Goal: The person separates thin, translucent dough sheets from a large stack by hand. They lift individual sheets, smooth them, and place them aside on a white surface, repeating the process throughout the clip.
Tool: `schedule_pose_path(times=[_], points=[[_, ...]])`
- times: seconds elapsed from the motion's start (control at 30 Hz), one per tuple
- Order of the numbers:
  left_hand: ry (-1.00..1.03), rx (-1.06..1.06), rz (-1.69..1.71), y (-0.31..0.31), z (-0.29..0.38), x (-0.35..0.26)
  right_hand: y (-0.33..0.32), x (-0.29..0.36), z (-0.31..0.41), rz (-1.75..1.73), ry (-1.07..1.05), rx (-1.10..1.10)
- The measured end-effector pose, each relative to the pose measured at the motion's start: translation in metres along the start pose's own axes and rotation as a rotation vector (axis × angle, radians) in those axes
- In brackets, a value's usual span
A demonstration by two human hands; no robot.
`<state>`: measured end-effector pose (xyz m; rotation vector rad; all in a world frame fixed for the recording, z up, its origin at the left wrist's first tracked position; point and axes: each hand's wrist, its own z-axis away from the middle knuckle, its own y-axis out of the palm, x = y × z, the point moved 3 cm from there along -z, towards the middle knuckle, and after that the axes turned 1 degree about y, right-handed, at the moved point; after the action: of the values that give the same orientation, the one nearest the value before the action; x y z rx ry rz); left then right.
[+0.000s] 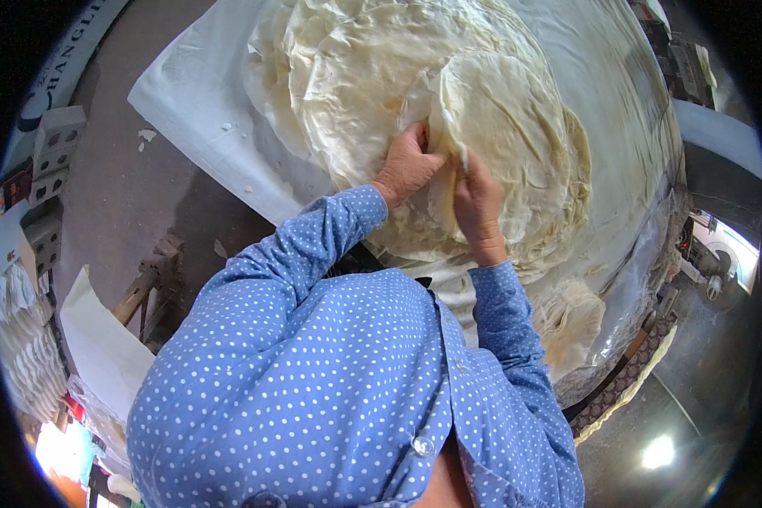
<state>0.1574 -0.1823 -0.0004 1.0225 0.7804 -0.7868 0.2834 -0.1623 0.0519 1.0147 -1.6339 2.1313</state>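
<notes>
Large, thin, pale yellow sheets point(355, 82), round and wrinkled, lie stacked on a white cover in front of me; what they are made of I cannot tell. My left hand point(409, 162) pinches the edge of a sheet near the middle of the stack. Close beside it on the right, my right hand point(478, 202) grips a folded, raised edge of a smaller round layer point(514, 127) that lies over the right part of the stack. The fingertips of both hands are partly hidden by the sheets and the knuckles.
The white cover point(190, 101) reaches a corner at the left. A small bundle of thin sheets point(568, 324) lies near my right elbow, beside clear plastic point(628, 305). Hollow blocks point(57, 143) stand at far left. A wooden piece point(136, 292) is below the cover's edge.
</notes>
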Motion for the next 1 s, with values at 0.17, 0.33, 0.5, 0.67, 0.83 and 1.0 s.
schedule_pose_path(times=[0.17, 0.33, 0.5, 0.67, 0.83, 1.0], points=[[-0.068, -0.005, 0.038, -0.001, -0.004, 0.005, -0.083, -0.078, -0.036, -0.115, -0.057, 0.069], [-0.111, 0.021, 0.039, -0.007, -0.001, 0.005, -0.234, 0.005, -0.046, 0.424, -0.25, -0.363], [-0.272, 0.037, 0.204, -0.012, -0.001, 0.01, -0.201, 0.038, -0.003, 0.687, -0.502, -0.36], [-0.336, 0.072, 0.289, -0.013, 0.007, 0.009, -0.065, -0.01, 0.018, 0.537, -0.385, -0.19], [-0.317, 0.152, 0.335, -0.014, 0.012, 0.009, -0.01, -0.009, 0.031, 0.333, -0.413, -0.191], [-0.282, 0.213, 0.224, -0.015, 0.017, 0.013, -0.005, -0.002, 0.034, 0.335, -0.399, -0.149]])
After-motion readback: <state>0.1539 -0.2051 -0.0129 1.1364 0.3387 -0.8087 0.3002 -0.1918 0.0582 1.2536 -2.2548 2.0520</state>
